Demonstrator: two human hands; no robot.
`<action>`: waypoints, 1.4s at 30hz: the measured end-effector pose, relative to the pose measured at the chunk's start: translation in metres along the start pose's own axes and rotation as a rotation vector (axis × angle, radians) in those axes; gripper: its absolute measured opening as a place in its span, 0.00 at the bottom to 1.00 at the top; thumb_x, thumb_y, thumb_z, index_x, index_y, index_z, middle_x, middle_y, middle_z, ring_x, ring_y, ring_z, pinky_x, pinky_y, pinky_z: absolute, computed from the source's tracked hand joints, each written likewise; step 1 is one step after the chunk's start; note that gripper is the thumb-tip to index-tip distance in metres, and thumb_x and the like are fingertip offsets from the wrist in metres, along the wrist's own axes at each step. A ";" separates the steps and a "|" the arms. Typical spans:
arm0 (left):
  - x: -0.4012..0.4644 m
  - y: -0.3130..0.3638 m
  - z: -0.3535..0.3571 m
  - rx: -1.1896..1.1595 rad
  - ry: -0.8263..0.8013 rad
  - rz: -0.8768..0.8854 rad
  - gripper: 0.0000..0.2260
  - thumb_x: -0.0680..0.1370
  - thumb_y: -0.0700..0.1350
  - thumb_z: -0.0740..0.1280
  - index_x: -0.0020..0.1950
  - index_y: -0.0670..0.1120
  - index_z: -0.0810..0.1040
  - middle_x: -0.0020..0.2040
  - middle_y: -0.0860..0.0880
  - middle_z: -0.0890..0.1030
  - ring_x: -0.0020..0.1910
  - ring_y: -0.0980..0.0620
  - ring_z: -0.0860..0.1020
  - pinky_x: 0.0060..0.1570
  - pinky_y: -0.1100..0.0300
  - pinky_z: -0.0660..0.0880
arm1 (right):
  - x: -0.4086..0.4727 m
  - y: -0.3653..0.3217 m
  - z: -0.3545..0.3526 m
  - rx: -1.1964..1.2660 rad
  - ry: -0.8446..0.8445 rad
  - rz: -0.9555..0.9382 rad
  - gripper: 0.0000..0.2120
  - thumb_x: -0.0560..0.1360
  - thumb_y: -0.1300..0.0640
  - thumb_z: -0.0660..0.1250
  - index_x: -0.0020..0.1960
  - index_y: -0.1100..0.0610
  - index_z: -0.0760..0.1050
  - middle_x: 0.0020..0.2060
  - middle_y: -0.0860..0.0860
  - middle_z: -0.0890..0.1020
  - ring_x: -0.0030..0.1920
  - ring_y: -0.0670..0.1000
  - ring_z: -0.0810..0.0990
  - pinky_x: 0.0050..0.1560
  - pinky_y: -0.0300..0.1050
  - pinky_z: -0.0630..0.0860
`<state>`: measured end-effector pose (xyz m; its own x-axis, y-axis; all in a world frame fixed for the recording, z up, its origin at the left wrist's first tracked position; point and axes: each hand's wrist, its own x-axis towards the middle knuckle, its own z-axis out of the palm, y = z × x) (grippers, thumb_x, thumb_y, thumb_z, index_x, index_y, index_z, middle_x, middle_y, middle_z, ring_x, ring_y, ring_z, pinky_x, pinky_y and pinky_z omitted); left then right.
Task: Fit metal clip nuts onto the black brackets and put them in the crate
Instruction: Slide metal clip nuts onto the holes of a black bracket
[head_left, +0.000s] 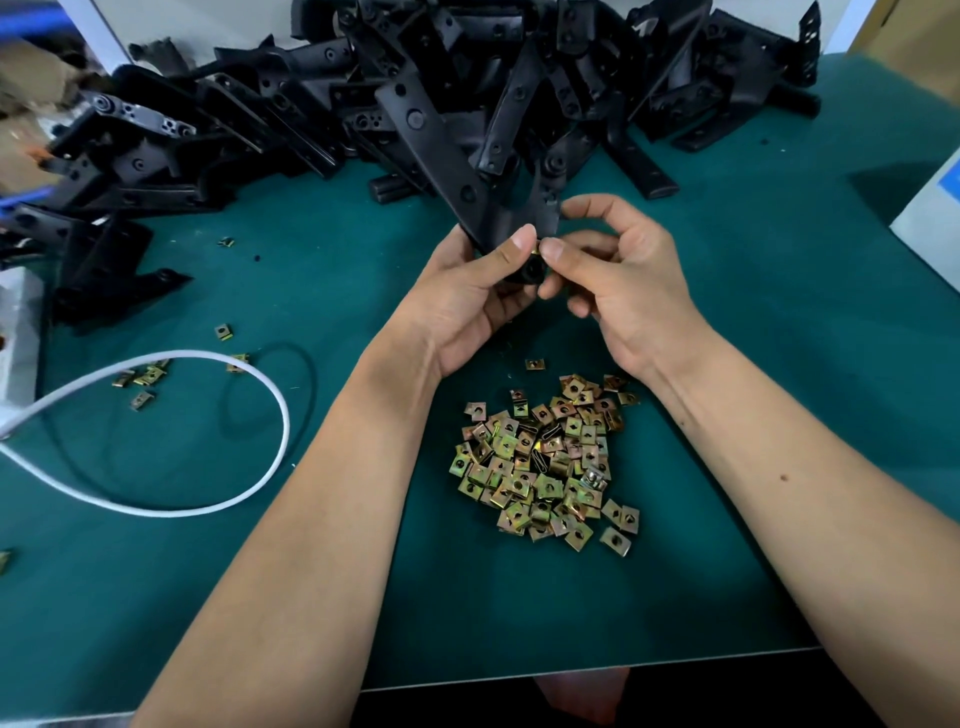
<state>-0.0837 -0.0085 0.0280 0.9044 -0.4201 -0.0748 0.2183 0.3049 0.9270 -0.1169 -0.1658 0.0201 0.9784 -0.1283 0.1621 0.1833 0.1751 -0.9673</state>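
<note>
We worked at a green desk (727, 364). A big pile of black brackets (363, 104) lay at the far side. A heap of gold clip nuts (545, 462) sat near us, between our arms. A white cable (280, 415) looped on the left. Our left hand (467, 296) held one black bracket (498, 208), fingers curled round its near end. Our right hand (618, 280) pinched a small clip nut (535, 251) against that bracket with thumb and finger. We saw no crate.
</note>
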 end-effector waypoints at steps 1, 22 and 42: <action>0.000 0.000 0.001 0.014 0.018 0.012 0.18 0.83 0.40 0.67 0.72 0.38 0.70 0.54 0.43 0.80 0.45 0.48 0.79 0.50 0.55 0.77 | 0.001 0.000 0.000 -0.009 0.004 0.005 0.14 0.76 0.64 0.74 0.59 0.57 0.75 0.35 0.50 0.84 0.32 0.50 0.82 0.25 0.39 0.66; 0.008 0.010 -0.037 -0.210 0.394 0.217 0.13 0.77 0.33 0.70 0.55 0.46 0.73 0.44 0.50 0.79 0.40 0.53 0.78 0.35 0.61 0.67 | 0.001 0.004 0.012 -1.196 -0.310 -0.232 0.08 0.76 0.48 0.75 0.53 0.49 0.83 0.49 0.43 0.77 0.46 0.46 0.74 0.49 0.48 0.74; 0.005 0.002 -0.017 -0.277 0.237 0.024 0.10 0.76 0.41 0.72 0.56 0.47 0.78 0.39 0.51 0.82 0.36 0.53 0.80 0.33 0.61 0.75 | 0.001 0.011 0.004 -0.442 0.030 -0.011 0.12 0.70 0.67 0.79 0.44 0.52 0.84 0.40 0.52 0.87 0.37 0.47 0.83 0.40 0.41 0.81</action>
<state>-0.0720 0.0045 0.0235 0.9633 -0.2102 -0.1671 0.2574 0.5458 0.7974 -0.1131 -0.1600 0.0103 0.9722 -0.1576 0.1732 0.1283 -0.2602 -0.9570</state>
